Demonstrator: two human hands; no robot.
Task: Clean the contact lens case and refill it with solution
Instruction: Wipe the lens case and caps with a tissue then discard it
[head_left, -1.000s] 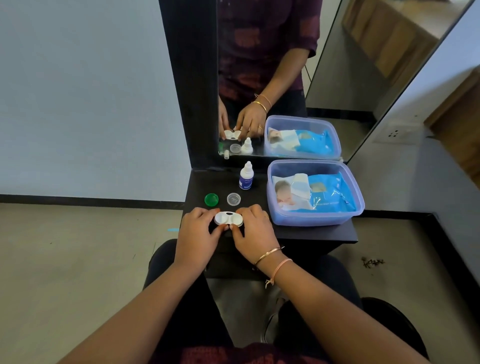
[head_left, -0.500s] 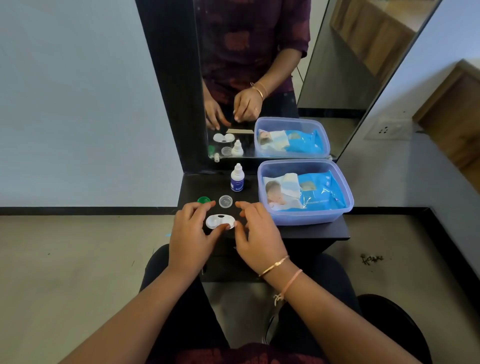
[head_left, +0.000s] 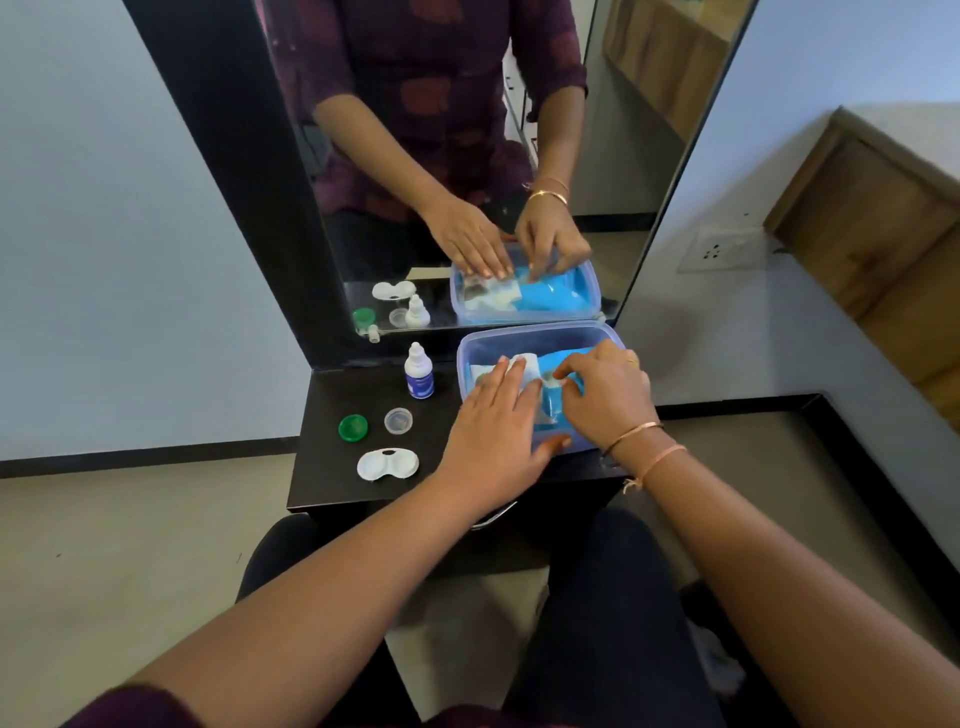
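Note:
The white contact lens case lies open and capless on the black shelf, with nobody touching it. Behind it sit a green cap and a clear cap. A small white solution bottle with a blue label stands upright near the mirror. My left hand rests flat with straight fingers on the blue wet-wipe pack inside the clear plastic tub. My right hand pinches the flap on top of that pack.
A tall black-framed mirror rises behind the shelf and reflects the hands and objects. The shelf is narrow; its front edge is just behind the lens case. My knees are below it. A wall socket is at the right.
Both hands let go of the lens case, which now lies on the shelf, and moved right to the wipe pack in the tub. The camera moved closer and shifted.

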